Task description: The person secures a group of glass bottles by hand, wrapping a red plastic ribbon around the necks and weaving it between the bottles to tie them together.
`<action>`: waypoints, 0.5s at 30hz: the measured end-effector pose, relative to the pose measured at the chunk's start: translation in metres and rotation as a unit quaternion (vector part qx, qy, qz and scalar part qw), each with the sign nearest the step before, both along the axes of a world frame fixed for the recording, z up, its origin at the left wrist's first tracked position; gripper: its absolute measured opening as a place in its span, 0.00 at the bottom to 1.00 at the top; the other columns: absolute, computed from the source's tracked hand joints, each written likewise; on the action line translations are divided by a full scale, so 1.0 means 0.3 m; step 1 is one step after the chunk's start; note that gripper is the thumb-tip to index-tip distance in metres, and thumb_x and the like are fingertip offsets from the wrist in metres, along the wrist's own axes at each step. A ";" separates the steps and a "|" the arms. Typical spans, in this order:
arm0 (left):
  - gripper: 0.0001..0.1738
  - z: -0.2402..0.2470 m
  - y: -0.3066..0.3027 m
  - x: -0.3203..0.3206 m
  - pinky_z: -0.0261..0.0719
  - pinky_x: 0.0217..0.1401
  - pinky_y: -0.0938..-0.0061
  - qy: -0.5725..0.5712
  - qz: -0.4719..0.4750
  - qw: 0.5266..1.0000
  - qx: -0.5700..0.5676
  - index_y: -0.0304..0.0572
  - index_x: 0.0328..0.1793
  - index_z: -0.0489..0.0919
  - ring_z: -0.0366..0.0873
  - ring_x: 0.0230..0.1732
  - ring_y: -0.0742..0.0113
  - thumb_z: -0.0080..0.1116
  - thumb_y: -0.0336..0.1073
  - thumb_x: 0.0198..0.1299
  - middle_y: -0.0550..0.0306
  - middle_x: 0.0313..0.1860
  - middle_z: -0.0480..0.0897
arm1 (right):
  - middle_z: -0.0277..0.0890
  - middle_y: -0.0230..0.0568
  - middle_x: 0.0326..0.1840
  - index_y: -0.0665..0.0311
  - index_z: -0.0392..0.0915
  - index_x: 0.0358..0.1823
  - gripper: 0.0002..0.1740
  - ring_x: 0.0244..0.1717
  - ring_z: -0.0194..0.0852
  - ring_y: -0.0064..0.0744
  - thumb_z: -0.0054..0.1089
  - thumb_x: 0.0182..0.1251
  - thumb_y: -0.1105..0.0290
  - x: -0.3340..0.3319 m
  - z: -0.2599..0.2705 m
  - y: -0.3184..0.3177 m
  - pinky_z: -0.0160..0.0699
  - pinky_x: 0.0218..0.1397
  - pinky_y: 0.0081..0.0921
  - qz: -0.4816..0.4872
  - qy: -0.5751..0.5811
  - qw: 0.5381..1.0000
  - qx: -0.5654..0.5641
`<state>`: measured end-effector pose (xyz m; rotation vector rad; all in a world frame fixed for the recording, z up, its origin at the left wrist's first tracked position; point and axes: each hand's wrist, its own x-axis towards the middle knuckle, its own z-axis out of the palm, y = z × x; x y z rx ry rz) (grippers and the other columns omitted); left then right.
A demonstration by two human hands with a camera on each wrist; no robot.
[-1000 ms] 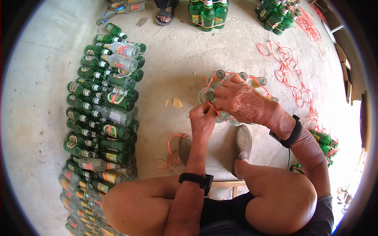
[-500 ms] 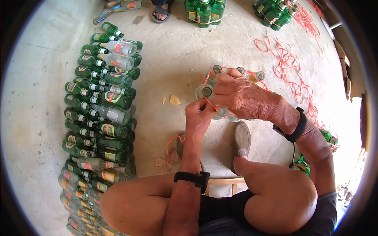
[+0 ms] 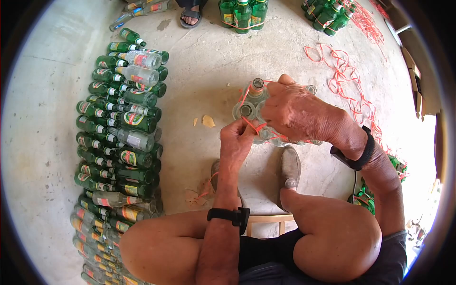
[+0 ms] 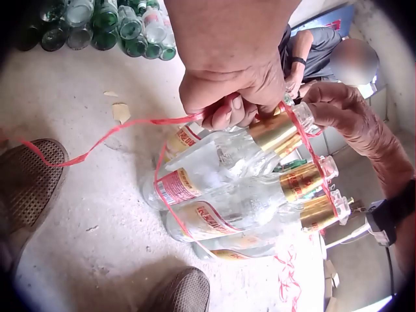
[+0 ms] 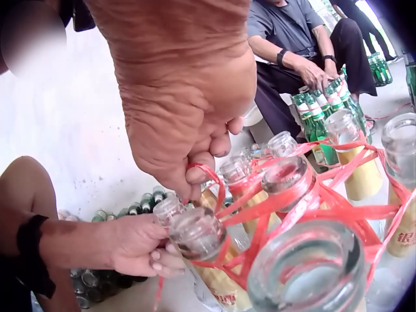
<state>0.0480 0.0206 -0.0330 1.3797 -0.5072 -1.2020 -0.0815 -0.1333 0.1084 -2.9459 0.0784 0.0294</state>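
Observation:
Clear glass bottles with gold neck labels [image 4: 301,182] stand upright in a cluster, red plastic strip [image 5: 260,207] wound round their necks and, lower down, their bodies. The left hand [image 3: 234,142] pinches the strip beside a bottle at the cluster's near left; a loose tail [image 4: 97,144] trails from its curled fingers. Over the bottle tops, the right hand [image 3: 299,112] has its fingers curled, and a loop of strip [image 5: 207,170] is pinched at its fingertips. In the head view the right hand hides several of the necks.
Green and clear bottles [image 3: 137,120] lie stacked along the left. Tied green bottles [image 3: 243,14] stand at the back, with loose red strip [image 3: 343,71] on the floor at right. Another person [image 5: 292,52] sits by green bottles. Shoes [image 3: 289,167] are close to the cluster.
The right hand has shifted slightly right, away from the left hand. Between them the strip now shows as a small crossing at the left fingertips. The whole head view has drifted a little.

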 end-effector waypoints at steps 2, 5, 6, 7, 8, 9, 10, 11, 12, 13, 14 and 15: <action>0.11 -0.002 0.004 0.001 0.69 0.33 0.79 -0.005 -0.006 1.000 -0.001 0.34 0.43 0.90 0.71 0.31 0.84 0.70 0.35 0.76 0.70 0.31 0.85 | 0.81 0.38 0.28 0.59 0.82 0.26 0.06 0.45 0.82 0.44 0.70 0.59 0.69 -0.023 -0.014 -0.019 0.78 0.53 0.42 -0.034 0.021 0.998 0.045; 0.10 0.041 -0.003 0.004 0.67 0.33 0.79 -0.016 -0.012 1.000 0.009 0.33 0.45 0.90 0.71 0.31 0.84 0.67 0.34 0.77 0.70 0.31 0.84 | 0.81 0.44 0.28 0.60 0.81 0.24 0.07 0.38 0.83 0.52 0.68 0.59 0.71 -0.040 -0.017 -0.045 0.81 0.50 0.47 -0.062 0.019 0.995 0.080; 0.10 0.049 -0.002 0.002 0.66 0.33 0.79 -0.017 -0.010 1.000 0.007 0.33 0.46 0.91 0.70 0.31 0.84 0.66 0.34 0.77 0.71 0.31 0.83 | 0.82 0.45 0.29 0.61 0.81 0.25 0.06 0.38 0.83 0.53 0.67 0.59 0.71 -0.049 -0.019 -0.053 0.82 0.49 0.48 -0.068 0.008 0.993 0.099; 0.10 0.054 -0.001 0.002 0.65 0.32 0.79 -0.018 -0.008 1.000 0.004 0.33 0.47 0.91 0.69 0.31 0.84 0.66 0.33 0.77 0.72 0.31 0.81 | 0.82 0.45 0.29 0.62 0.81 0.26 0.05 0.38 0.83 0.54 0.66 0.59 0.72 -0.057 -0.021 -0.061 0.83 0.49 0.49 -0.074 -0.004 0.990 0.117; 0.10 0.056 0.003 0.007 0.67 0.33 0.79 -0.013 -0.011 1.000 0.011 0.33 0.46 0.91 0.71 0.31 0.84 0.65 0.33 0.77 0.70 0.31 0.83 | 0.82 0.46 0.30 0.62 0.81 0.26 0.04 0.38 0.83 0.55 0.65 0.58 0.72 -0.063 -0.023 -0.066 0.84 0.48 0.50 -0.080 -0.016 0.987 0.136; 0.10 0.056 0.009 0.017 0.68 0.33 0.79 -0.009 -0.014 1.000 0.017 0.33 0.46 0.91 0.72 0.32 0.84 0.64 0.32 0.77 0.69 0.32 0.85 | 0.82 0.46 0.30 0.63 0.81 0.28 0.04 0.38 0.84 0.55 0.65 0.59 0.72 -0.067 -0.027 -0.067 0.84 0.48 0.50 -0.094 -0.022 0.985 0.144; 0.10 0.054 0.012 0.022 0.70 0.33 0.79 -0.005 -0.018 1.000 0.023 0.33 0.45 0.91 0.73 0.32 0.83 0.63 0.31 0.77 0.67 0.32 0.86 | 0.82 0.46 0.31 0.64 0.80 0.29 0.03 0.39 0.84 0.55 0.64 0.59 0.73 -0.072 -0.033 -0.066 0.85 0.49 0.50 -0.108 -0.029 0.982 0.150; 0.10 0.052 0.011 0.021 0.71 0.35 0.79 -0.006 -0.022 0.999 0.024 0.32 0.46 0.90 0.74 0.33 0.83 0.62 0.31 0.77 0.67 0.33 0.86 | 0.82 0.47 0.31 0.64 0.80 0.30 0.03 0.40 0.84 0.55 0.64 0.59 0.73 -0.076 -0.037 -0.065 0.85 0.49 0.50 -0.123 -0.035 0.979 0.157; 0.10 0.052 0.011 0.021 0.72 0.36 0.79 -0.007 -0.026 0.999 0.025 0.32 0.46 0.90 0.75 0.33 0.82 0.62 0.31 0.77 0.66 0.33 0.87 | 0.82 0.46 0.32 0.65 0.80 0.32 0.03 0.40 0.85 0.55 0.63 0.61 0.73 -0.081 -0.037 -0.064 0.85 0.48 0.49 -0.131 -0.036 0.977 0.162; 0.10 0.052 0.011 0.020 0.74 0.37 0.79 -0.007 -0.030 0.999 0.026 0.31 0.47 0.90 0.76 0.34 0.82 0.62 0.31 0.77 0.65 0.34 0.87 | 0.82 0.46 0.32 0.65 0.80 0.33 0.03 0.40 0.85 0.55 0.63 0.62 0.73 -0.087 -0.037 -0.061 0.86 0.48 0.49 -0.139 -0.037 0.975 0.167; 0.10 0.052 0.008 0.015 0.70 0.34 0.79 -0.002 -0.020 1.000 0.017 0.31 0.47 0.90 0.73 0.32 0.82 0.62 0.31 0.77 0.66 0.32 0.84 | 0.83 0.46 0.33 0.65 0.80 0.35 0.04 0.41 0.86 0.55 0.63 0.63 0.73 -0.090 -0.037 -0.061 0.86 0.48 0.49 -0.148 -0.038 0.973 0.172; 0.10 0.052 0.007 0.006 0.66 0.32 0.79 0.003 -0.011 1.000 0.007 0.32 0.47 0.89 0.70 0.30 0.82 0.62 0.32 0.77 0.68 0.30 0.81 | 0.83 0.46 0.34 0.65 0.80 0.36 0.04 0.41 0.86 0.55 0.63 0.65 0.72 -0.091 -0.038 -0.060 0.87 0.47 0.49 -0.153 -0.043 0.973 0.168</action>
